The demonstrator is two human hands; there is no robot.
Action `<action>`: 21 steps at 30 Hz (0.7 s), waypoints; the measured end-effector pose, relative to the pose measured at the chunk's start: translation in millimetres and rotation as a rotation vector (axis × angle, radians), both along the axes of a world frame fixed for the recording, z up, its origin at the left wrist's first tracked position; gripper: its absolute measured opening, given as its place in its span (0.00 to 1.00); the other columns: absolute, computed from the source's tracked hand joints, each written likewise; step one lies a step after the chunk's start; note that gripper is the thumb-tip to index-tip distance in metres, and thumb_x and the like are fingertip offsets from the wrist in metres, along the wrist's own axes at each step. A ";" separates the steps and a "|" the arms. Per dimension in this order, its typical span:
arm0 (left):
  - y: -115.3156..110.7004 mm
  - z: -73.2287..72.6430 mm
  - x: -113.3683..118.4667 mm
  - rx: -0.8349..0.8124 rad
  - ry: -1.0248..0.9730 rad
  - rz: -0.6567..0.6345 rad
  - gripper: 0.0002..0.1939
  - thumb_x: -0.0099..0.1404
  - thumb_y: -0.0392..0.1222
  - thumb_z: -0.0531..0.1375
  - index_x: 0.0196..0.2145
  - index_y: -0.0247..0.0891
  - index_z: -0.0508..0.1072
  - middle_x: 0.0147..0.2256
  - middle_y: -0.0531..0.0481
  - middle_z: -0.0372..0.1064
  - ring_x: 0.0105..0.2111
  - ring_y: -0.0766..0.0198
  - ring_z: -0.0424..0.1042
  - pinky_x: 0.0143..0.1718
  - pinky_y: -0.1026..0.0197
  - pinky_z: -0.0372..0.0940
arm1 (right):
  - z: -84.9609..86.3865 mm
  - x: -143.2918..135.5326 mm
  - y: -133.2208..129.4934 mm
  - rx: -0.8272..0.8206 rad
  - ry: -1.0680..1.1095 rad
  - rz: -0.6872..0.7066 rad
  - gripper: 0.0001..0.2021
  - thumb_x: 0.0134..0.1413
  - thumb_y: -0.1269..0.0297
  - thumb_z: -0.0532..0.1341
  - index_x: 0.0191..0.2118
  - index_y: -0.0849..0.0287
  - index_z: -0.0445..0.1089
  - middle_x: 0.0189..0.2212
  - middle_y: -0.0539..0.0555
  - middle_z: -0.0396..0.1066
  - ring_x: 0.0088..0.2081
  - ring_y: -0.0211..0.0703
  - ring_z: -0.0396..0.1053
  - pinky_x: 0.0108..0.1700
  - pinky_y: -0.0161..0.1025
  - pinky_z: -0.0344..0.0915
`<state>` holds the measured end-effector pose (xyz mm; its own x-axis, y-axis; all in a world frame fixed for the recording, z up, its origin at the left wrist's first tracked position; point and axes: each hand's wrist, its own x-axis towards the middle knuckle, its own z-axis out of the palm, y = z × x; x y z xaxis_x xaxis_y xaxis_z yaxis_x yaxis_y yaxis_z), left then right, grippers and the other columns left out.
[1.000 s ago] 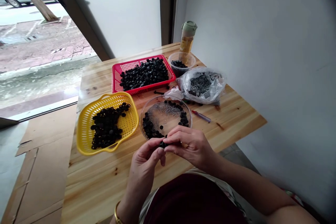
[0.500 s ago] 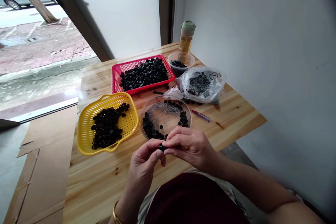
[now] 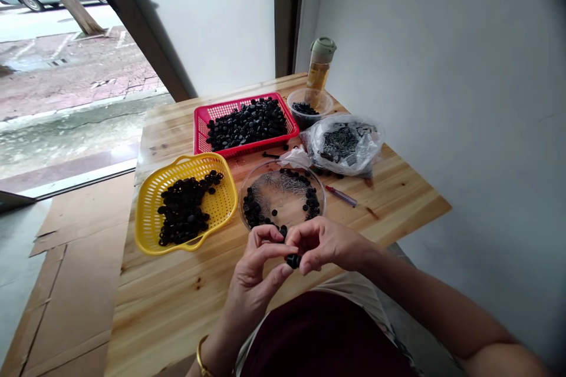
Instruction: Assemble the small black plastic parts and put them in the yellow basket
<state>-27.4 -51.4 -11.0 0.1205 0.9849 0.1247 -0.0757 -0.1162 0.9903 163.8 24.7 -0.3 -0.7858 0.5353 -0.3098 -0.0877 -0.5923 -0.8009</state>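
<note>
A small black round part (image 3: 292, 261) is pinched between the thumb and fingertips of my left hand (image 3: 253, 274). From the other side my right hand (image 3: 336, 244) has its thumb and fingers curled closely around the same part. Both hands are over the near edge of a clear round dish (image 3: 241, 203). Inside the dish, black round pieces (image 3: 252, 207) line the rim and thin metal pins (image 3: 285, 182) lie towards the back. Fingers hide the part's details and some of the dish's near side.
A yellow basket (image 3: 144, 218) and a red basket (image 3: 202, 129) hold many black pieces. Behind the dish are a plastic bag (image 3: 375, 150) of dark small parts, a clear tub (image 3: 327, 105) and a bottle (image 3: 319, 68). A red-tipped pen-like tool (image 3: 342, 196) lies right of the dish.
Both hands have shifted slightly right and nearer to my body in the view. My fingers have spread a little around the black part, which now shows more. The view itself has shifted a little.
</note>
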 end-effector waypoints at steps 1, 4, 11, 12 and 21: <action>-0.6 -1.4 1.0 -0.003 0.004 0.005 0.09 0.68 0.49 0.68 0.43 0.49 0.85 0.46 0.44 0.65 0.51 0.55 0.66 0.58 0.53 0.63 | -1.2 0.0 -1.0 -0.024 0.010 0.011 0.18 0.34 0.64 0.81 0.29 0.63 0.74 0.23 0.45 0.71 0.20 0.28 0.61 0.22 0.28 0.56; -3.2 -5.5 3.8 -0.008 -0.006 0.010 0.10 0.68 0.50 0.67 0.44 0.48 0.85 0.47 0.43 0.65 0.51 0.53 0.66 0.58 0.50 0.63 | -6.4 -1.8 -5.7 -0.079 0.058 -0.032 0.18 0.31 0.65 0.82 0.27 0.62 0.75 0.18 0.43 0.70 0.16 0.27 0.59 0.18 0.28 0.54; -7.3 1.6 7.4 0.001 -0.049 0.002 0.10 0.70 0.45 0.66 0.47 0.52 0.84 0.48 0.43 0.67 0.51 0.53 0.69 0.56 0.50 0.67 | -14.7 -9.5 -18.0 -0.118 0.102 -0.135 0.21 0.29 0.63 0.83 0.25 0.61 0.72 0.16 0.41 0.68 0.15 0.27 0.57 0.18 0.28 0.51; -8.1 2.4 7.8 0.010 -0.046 0.008 0.10 0.71 0.45 0.65 0.47 0.52 0.84 0.48 0.43 0.67 0.50 0.53 0.69 0.55 0.51 0.68 | -15.4 -11.5 -19.8 -0.111 0.107 -0.154 0.21 0.29 0.63 0.83 0.25 0.60 0.71 0.16 0.41 0.67 0.15 0.27 0.57 0.19 0.28 0.51; -5.5 10.0 -1.4 0.052 0.196 0.206 0.18 0.74 0.42 0.60 0.60 0.51 0.76 0.54 0.42 0.70 0.50 0.55 0.73 0.49 0.56 0.70 | 11.4 4.3 -3.9 0.116 0.002 -0.114 0.20 0.53 0.50 0.73 0.41 0.60 0.70 0.21 0.43 0.67 0.19 0.31 0.62 0.23 0.30 0.60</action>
<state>-28.8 -56.9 -1.0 -0.0551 0.9840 0.1696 0.1468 -0.1600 0.9761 168.1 20.8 11.2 -0.7182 0.6534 -0.2393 -0.1512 -0.4823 -0.8629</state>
